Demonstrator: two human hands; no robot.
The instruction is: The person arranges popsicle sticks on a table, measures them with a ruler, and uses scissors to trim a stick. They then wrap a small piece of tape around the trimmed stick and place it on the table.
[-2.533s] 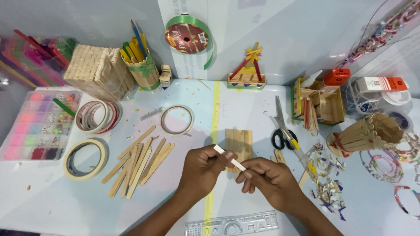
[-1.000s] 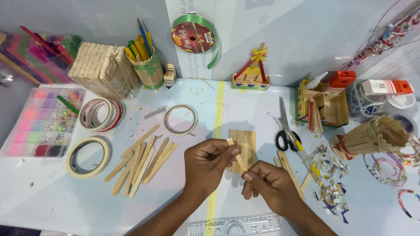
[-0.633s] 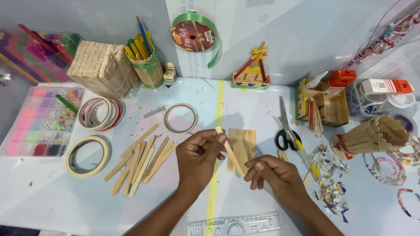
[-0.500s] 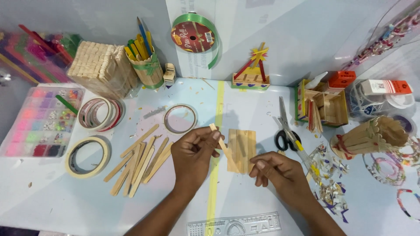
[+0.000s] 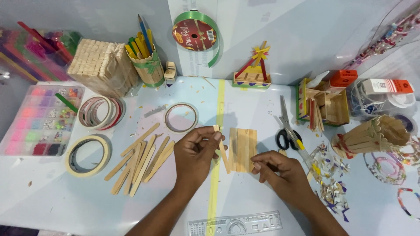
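Observation:
My left hand (image 5: 197, 150) pinches a wooden craft stick (image 5: 223, 150) by its upper end, the stick slanting down along the left edge of a flat panel of joined sticks (image 5: 243, 148) lying on the table. My right hand (image 5: 280, 171) rests at the panel's lower right corner, fingertips touching it. A loose pile of wooden sticks (image 5: 140, 159) lies left of my left hand.
Scissors (image 5: 286, 129) lie right of the panel. Tape rolls (image 5: 87, 155) (image 5: 180, 118) sit left, a bead organizer (image 5: 37, 120) at the far left. A pencil cup (image 5: 146, 61), stick bundle (image 5: 103, 65), ribbon spool (image 5: 194, 32), small stick houses (image 5: 253, 72) and a ruler (image 5: 236, 223) surround the area.
The stick went from both hands to my left hand only, lowered beside the panel. My right hand dropped to the panel's lower right corner.

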